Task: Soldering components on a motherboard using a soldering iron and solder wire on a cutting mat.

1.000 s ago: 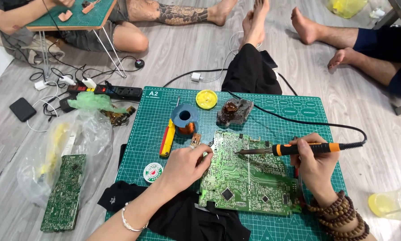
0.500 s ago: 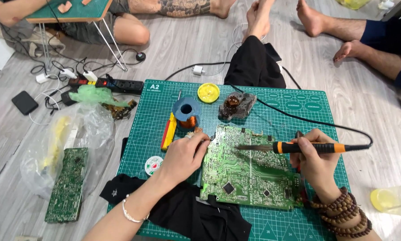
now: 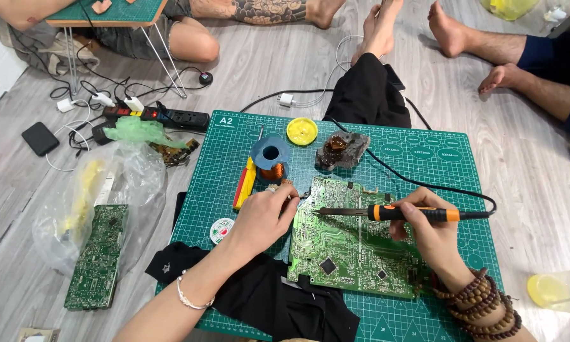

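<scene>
Right hand (image 3: pixel 427 234) still grips soldering iron (image 3: pixel 399 213), tip now further left on circuit board (image 3: pixel 351 247); left hand (image 3: pixel 262 218) pinches something small at board's corner, likely feeding the joint.

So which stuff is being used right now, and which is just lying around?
In use:
right hand
orange-and-black soldering iron
green circuit board
left hand, at the board's edge

Lying about:
round yellow tin
blue spool of copper wire
second green circuit board
black power strip
</scene>
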